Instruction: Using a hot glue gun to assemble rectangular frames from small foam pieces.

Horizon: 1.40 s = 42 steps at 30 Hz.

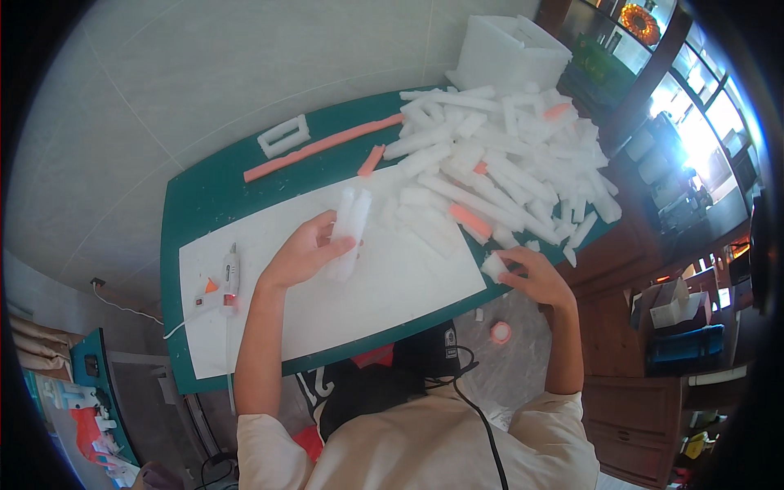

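Observation:
My left hand [308,251] is closed round white foam strips [352,224], which stand side by side above the white sheet [392,286]. Thumb and fingers press on them from the left. At the table's right front edge, my right hand [532,276] pinches a short white foam piece [494,266]. A big heap of white foam strips [523,155] lies just beyond that hand. Among the heap is a pink foam piece [470,219]. On the left part of the sheet rests a white glue gun [230,278] with an orange trigger.
A long pink foam strip [322,149] and a white foam frame [283,136] lie on the green table [212,192] near the wall. Behind the heap stands a white foam box [510,53]. The glue gun's white cable [173,331] runs off the left edge. Wooden cabinets [629,408] are at right.

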### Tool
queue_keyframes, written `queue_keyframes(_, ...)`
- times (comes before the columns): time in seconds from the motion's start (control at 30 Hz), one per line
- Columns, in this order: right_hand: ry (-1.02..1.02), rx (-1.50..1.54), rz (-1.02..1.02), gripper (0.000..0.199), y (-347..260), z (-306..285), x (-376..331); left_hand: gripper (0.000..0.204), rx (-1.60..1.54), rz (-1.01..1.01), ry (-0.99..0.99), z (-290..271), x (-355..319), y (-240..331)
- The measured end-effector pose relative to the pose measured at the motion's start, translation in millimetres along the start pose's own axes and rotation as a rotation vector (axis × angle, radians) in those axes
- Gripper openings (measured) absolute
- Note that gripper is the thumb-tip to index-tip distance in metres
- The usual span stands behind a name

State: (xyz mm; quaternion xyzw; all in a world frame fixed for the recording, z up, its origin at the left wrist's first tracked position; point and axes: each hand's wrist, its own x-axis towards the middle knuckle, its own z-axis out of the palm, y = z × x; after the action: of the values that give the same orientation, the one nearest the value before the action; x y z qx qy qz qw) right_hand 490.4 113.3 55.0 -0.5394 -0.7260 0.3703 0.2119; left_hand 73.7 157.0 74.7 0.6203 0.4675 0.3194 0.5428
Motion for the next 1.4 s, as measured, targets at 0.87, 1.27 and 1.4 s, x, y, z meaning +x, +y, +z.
queue_keyframes(0.87,-0.048,-0.283,-0.12,0.045,-46.9,3.6,1.8,0.061,-0.036,0.015,0.003,-0.1,-1.1,-15.3)
queue_keyframes(1.27,0.08,-0.248,-0.091,0.044,-35.3,10.1,3.8,0.057,-0.066,0.037,0.005,-4.2,-1.2,-20.7)
queue_keyframes(1.4,0.085,-0.285,-0.032,0.043,-35.5,12.9,6.3,0.057,-0.071,0.021,0.019,-4.0,-4.1,-18.8)
